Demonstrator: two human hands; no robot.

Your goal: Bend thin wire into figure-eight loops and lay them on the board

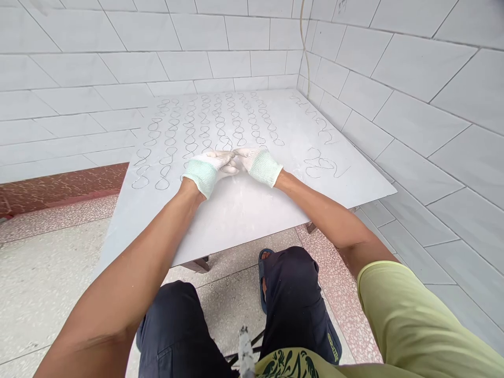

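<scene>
Head view: above the middle of the flat, grey-white board table point(252, 212), we are holding our white-gloved, mint-cuffed left hand point(216, 160) tip to tip with our right hand point(254, 159), gloved alike. Both hands' fingers point(223, 156) are pinching closed; whether they are gripping anything, we cannot tell. Thin, dark, wire-like figure-eight loops point(189, 125) are lying in columns over the table's far and left parts, and looser dark squiggly strands point(323, 161) are lying toward its right edge. Grey-white rectangular wall tiles point(200, 32) are rising behind it.
</scene>
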